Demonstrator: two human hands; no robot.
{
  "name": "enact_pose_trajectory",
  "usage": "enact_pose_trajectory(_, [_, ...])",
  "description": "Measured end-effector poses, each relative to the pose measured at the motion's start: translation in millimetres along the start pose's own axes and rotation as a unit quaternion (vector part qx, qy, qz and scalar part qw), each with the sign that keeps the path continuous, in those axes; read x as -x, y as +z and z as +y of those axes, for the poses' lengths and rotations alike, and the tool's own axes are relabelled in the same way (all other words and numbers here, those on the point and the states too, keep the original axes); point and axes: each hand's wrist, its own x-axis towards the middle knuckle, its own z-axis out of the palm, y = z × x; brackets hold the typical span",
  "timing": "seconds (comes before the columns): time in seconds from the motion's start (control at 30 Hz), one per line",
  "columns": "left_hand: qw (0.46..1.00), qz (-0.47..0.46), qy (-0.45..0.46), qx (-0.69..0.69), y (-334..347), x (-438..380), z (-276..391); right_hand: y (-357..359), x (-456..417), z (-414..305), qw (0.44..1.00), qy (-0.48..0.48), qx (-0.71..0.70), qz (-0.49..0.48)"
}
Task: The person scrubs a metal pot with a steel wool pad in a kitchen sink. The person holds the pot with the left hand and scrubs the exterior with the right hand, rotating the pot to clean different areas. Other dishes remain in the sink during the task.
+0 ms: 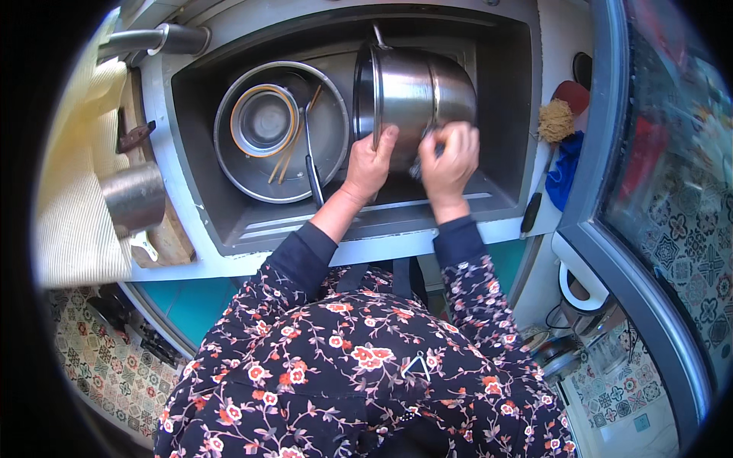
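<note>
A large stainless steel pot lies on its side in the dark sink, its mouth facing left and one loop handle at the top. My left hand grips its rim on the near side, thumb on the outer wall. In my right hand is a dark, shiny scrubber, likely steel wool, pressed against the near wall of the pot. Most of the scrubber is hidden by my fingers.
Left of the pot, a wide metal basin holds nested bowls, chopsticks and a black-handled utensil. A faucet stands at the back left. On the right ledge are a fibre scrubber and a blue cloth, beside a window frame.
</note>
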Motion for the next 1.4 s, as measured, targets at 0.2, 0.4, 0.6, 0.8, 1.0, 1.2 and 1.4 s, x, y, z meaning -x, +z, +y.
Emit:
enact_pose_trajectory(0.2, [0.999, -0.021, 0.019, -0.032, -3, -7, -2, -4, 7, -3, 0.999, 0.028, 0.009, -0.029])
enact_pose_trajectory(0.4, [1.000, -0.006, -0.012, -0.007, -1, -4, -4, 2, -2, 1, 0.994, 0.093, 0.010, -0.051])
enact_pose_trajectory(0.6, [1.000, -0.006, -0.012, 0.024, 2, -12, 3, -37, 51, -3, 0.991, 0.127, -0.019, -0.032])
enact_pose_trajectory(0.8, [0.982, -0.053, -0.083, 0.160, -5, -20, 16, -57, 24, 27, 0.952, 0.259, -0.160, 0.019])
enact_pose_trajectory(1.0, [0.987, -0.063, -0.094, 0.113, -1, -25, 21, -43, 10, 4, 0.950, 0.268, -0.156, -0.036])
enact_pose_trajectory(1.2, [0.998, -0.034, -0.056, 0.015, 1, -19, 13, -6, -17, -18, 0.987, 0.112, 0.059, -0.101])
enact_pose_trajectory(1.4, [0.997, -0.024, -0.065, 0.036, 2, -15, 17, 13, -61, -6, 0.973, 0.131, 0.072, -0.175])
